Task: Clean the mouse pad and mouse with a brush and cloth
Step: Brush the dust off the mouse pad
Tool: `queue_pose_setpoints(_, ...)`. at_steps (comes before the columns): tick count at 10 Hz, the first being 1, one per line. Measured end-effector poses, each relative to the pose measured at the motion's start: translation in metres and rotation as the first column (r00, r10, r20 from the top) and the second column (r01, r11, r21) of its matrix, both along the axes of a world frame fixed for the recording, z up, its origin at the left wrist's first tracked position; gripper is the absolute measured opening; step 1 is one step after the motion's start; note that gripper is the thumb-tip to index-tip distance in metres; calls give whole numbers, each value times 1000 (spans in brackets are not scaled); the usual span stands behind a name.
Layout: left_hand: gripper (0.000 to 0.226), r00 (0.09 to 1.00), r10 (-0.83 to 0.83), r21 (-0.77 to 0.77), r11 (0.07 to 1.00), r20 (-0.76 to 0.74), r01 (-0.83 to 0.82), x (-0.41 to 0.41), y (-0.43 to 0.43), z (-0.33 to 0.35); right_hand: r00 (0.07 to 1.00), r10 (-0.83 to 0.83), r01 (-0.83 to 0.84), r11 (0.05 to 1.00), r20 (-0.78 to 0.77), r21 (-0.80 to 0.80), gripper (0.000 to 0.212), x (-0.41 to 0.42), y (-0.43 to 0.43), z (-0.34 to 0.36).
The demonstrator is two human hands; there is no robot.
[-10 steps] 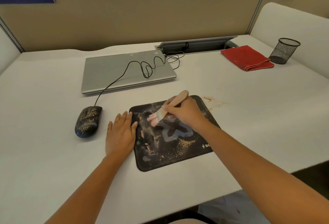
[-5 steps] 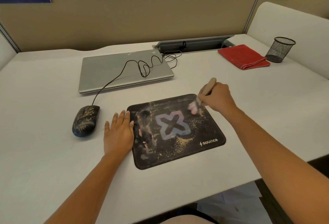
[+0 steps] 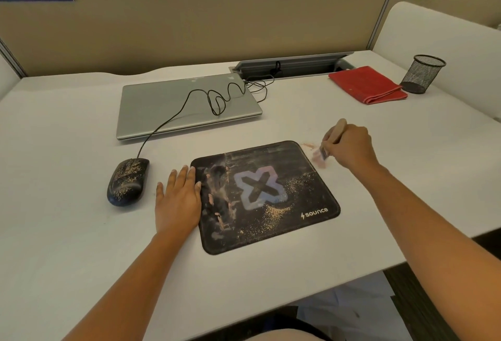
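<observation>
Gripping the brush (image 3: 324, 152) beside the mouse pad (image 3: 265, 197), right hand (image 3: 349, 148) curls; left hand (image 3: 177, 199) lies flat.

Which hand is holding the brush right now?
The right hand grips the brush, just past the mouse pad; the left hand lies flat, holding nothing, at its left edge.

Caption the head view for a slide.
Right hand holds a brush just past the far right corner of the dusty mouse pad; left hand rests flat at its left edge.
</observation>
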State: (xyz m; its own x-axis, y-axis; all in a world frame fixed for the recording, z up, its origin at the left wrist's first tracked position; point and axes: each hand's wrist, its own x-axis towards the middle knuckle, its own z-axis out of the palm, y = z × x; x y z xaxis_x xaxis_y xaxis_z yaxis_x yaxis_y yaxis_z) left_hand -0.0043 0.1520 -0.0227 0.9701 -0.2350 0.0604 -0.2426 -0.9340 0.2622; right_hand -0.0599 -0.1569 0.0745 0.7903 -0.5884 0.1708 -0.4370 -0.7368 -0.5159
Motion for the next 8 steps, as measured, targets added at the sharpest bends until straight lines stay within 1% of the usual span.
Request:
queue_pose_setpoints(1, 49, 1000, 3, -2, 1000, -2, -3, 0, 0, 0, 993, 32, -59, 966, 112, 252, 11, 3, 10, -2)
queue_pose_setpoints(2, 49, 1000, 4, -6, 1000, -7, -4, 0, 0, 1, 989, 121, -145, 885, 82, 442, 11, 1, 19, -9)
queue_pose_setpoints(3, 49, 1000, 1, -12, 1000, -10, -1, -1, 0, 1, 997, 77, -74, 958, 0, 278, 19, -1, 11, -7)
queue_pose_setpoints(4, 49, 1000, 1, -9, 1000, -9, -1, -1, 0, 1, 999, -4, 5, 1000, -35, 12, 23, -4, 0, 0)
queue_pose_setpoints(5, 49, 1000, 3, -9, 1000, -8, -3, -1, 0, 2, 996, 67, -82, 951, 63, 299, 14, -8, 2, 3)
queue_pose_setpoints(6, 49, 1000, 4, -3, 1000, -7, -4, -1, 0, 2, 990, 137, -136, 890, 27, 436, 10, -11, 3, -4)
queue_pose_setpoints(7, 49, 1000, 5, -2, 1000, -9, -5, -2, -1, 2, 994, 93, -77, 973, -62, 218, 17, -10, -3, -6)
queue_pose_setpoints(8, 49, 1000, 4, -1, 1000, -6, -4, -2, 0, 2, 996, 29, -34, 998, -80, -56, 24, -10, -1, -4)
